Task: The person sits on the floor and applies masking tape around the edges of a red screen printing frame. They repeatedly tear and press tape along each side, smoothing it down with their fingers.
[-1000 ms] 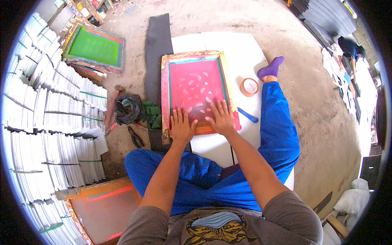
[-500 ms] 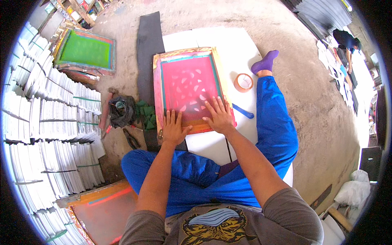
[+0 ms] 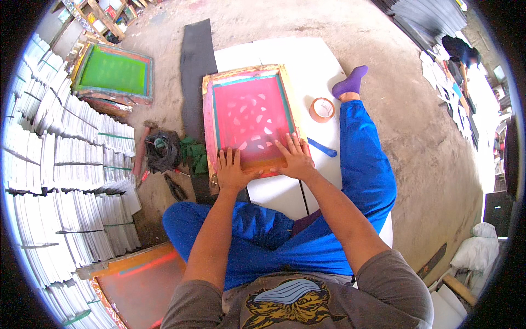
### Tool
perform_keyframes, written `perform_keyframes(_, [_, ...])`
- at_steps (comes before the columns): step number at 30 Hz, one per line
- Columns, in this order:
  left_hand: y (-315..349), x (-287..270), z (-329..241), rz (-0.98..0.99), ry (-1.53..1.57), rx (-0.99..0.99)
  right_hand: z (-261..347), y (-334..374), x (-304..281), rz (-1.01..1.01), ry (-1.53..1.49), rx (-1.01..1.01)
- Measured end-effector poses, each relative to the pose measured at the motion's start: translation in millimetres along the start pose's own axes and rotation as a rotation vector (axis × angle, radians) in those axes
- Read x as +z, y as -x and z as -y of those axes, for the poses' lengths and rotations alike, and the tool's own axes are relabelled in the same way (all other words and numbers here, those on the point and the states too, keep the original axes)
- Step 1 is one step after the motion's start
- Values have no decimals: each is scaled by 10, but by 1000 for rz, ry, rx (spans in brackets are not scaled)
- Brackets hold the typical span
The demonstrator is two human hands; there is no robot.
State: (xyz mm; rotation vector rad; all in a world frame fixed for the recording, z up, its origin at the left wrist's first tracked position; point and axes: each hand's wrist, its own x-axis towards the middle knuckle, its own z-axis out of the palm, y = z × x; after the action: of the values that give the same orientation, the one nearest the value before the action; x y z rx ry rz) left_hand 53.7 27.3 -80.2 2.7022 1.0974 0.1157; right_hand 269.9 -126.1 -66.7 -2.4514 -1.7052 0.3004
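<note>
A wooden screen-printing frame (image 3: 252, 104) with pink mesh and pale half-round shapes lies in front of me on a white board (image 3: 312, 60). My left hand (image 3: 232, 171) rests flat on its near left corner, fingers stretched out. On the near right corner lies my right hand (image 3: 297, 160), fingers spread over the mesh edge and frame. Neither hand grasps anything. Just right of the frame lie a blue plastic strip (image 3: 322, 147) and a roll of brown tape (image 3: 322, 109).
Bundled white paper stacks (image 3: 71, 164) line the left. A green-meshed frame (image 3: 112, 71) lies far left, another frame (image 3: 137, 285) near left. A black bag (image 3: 163, 151), green pieces (image 3: 193, 151) and a hammer (image 3: 141, 148) lie beside a dark strip (image 3: 196, 71). Another person (image 3: 461, 52) bends at far right.
My right hand has slid slightly down toward the frame's near right corner. My left hand stays at the near left corner. The view has shifted a little.
</note>
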Motion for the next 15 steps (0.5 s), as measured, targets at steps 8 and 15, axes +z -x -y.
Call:
perform_keyframes(8, [-27,-58,-45,48,37,-31,-50,7,-186,123,-20,41])
perform_keyframes(15, [9,-45,-488,57,68,-205,139,15,109,-86,-61,183])
